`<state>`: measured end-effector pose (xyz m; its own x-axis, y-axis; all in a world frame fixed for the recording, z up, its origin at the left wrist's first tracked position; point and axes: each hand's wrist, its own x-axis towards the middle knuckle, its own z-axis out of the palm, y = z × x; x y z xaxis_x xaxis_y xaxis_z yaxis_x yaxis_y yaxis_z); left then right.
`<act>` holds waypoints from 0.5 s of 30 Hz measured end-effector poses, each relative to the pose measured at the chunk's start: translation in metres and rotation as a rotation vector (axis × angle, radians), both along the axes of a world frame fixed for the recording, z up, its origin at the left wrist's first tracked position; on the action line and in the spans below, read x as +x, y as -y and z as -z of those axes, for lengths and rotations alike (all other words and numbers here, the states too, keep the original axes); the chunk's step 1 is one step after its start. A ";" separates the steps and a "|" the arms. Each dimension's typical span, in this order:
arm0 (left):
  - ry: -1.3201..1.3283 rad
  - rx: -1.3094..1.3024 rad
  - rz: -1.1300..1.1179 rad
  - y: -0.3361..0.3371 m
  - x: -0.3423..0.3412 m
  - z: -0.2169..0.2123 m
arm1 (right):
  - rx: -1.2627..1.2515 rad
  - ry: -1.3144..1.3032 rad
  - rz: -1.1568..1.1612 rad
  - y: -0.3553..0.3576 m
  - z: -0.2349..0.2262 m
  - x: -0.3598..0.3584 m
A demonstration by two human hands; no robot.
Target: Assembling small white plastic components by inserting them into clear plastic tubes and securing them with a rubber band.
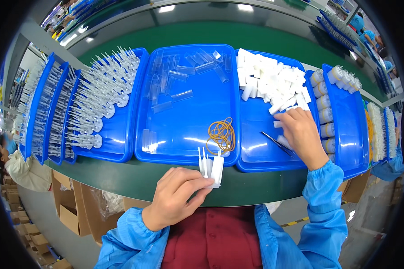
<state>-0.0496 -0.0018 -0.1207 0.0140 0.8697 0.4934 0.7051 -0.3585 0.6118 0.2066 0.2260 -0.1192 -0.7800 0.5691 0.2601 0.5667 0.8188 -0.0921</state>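
Note:
My left hand (177, 195) pinches a small bundle in front of the middle blue tray (188, 127). In the bundle, thin white prongs (204, 163) stand upright beside a white rectangular block (217, 169). Over the right-hand blue tray (260, 154) is my right hand (304, 134), its fingertips closed on a white block (278, 124). Just below those fingers lie dark tweezers (277, 144), partly covered by the hand. A heap of similar white blocks (274, 78) fills the back of that tray. How the bundle's parts join is hidden by my left fingers.
Yellow-brown rubber bands (221, 134) and clear plastic sleeves (179, 75) lie in the middle tray. A left tray holds rows of white-stemmed pieces (105, 89). Wrapped white bundles (325, 114) stand at the right. Cardboard boxes (72, 210) sit below the green table edge.

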 end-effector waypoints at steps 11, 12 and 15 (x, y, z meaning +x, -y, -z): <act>-0.102 0.021 0.045 -0.002 0.003 -0.006 | -0.699 -0.654 0.213 0.029 -0.012 -0.025; -0.124 0.037 0.064 -0.004 0.003 -0.007 | -0.903 -0.842 0.224 0.044 -0.024 -0.036; -0.202 0.055 0.074 -0.006 0.006 -0.010 | -1.319 -0.821 0.138 0.087 -0.037 -0.059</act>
